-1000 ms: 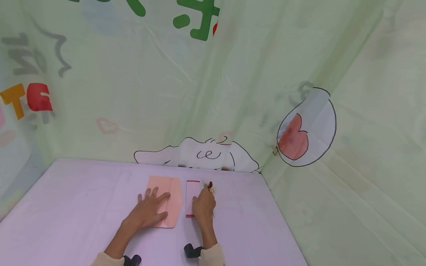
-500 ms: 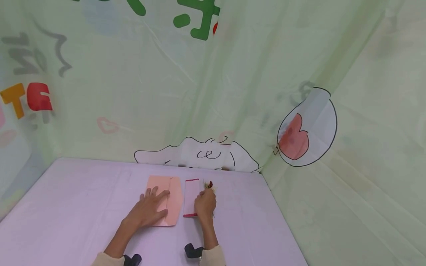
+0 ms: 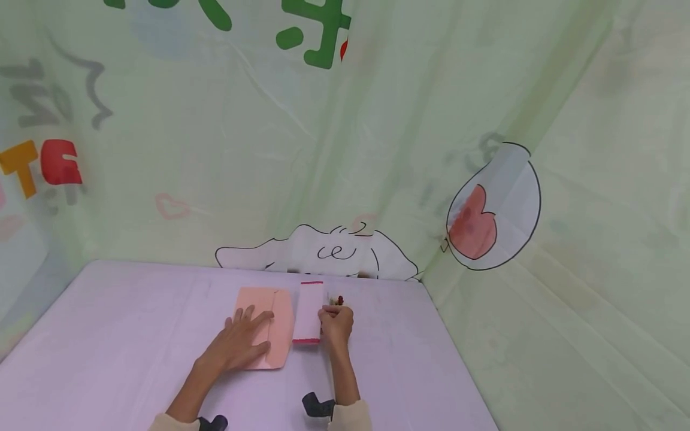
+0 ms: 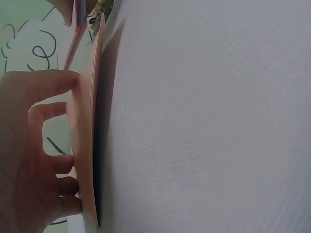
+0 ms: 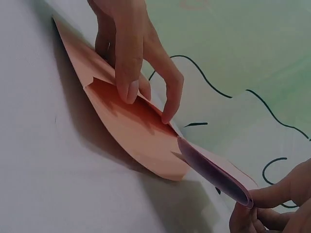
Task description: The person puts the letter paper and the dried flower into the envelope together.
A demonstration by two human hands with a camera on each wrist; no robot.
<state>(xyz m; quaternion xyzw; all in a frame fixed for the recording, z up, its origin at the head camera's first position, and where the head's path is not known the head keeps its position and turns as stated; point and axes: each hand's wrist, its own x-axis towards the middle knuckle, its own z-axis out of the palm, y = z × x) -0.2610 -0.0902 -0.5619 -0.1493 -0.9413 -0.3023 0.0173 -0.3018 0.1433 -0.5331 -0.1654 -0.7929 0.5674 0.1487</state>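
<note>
A pink envelope [image 3: 283, 329] lies on the table with its flap open toward the right; the right wrist view shows into its pocket [image 5: 131, 107]. My left hand [image 3: 237, 340] rests on the envelope, fingers spread and tips pressing its upper side. To the right, a folded white card [image 3: 309, 312] with red strips along two ends is raised off the table. My right hand [image 3: 337, 325] pinches the card's right edge between thumb and fingers. Just beyond that hand lies a small dried flower bunch [image 3: 339, 300], mostly hidden by it.
A pale lilac cloth covers the table [image 3: 135, 323]. Behind it hangs a light green curtain [image 3: 215, 149] with drawings, and another side of it closes off the right. Black camera mounts [image 3: 318, 406] sit at both wrists.
My right hand has lifted the white card off the table and shifted it slightly away and left, toward the envelope. My left hand stays on the envelope. The head view has tilted slightly.
</note>
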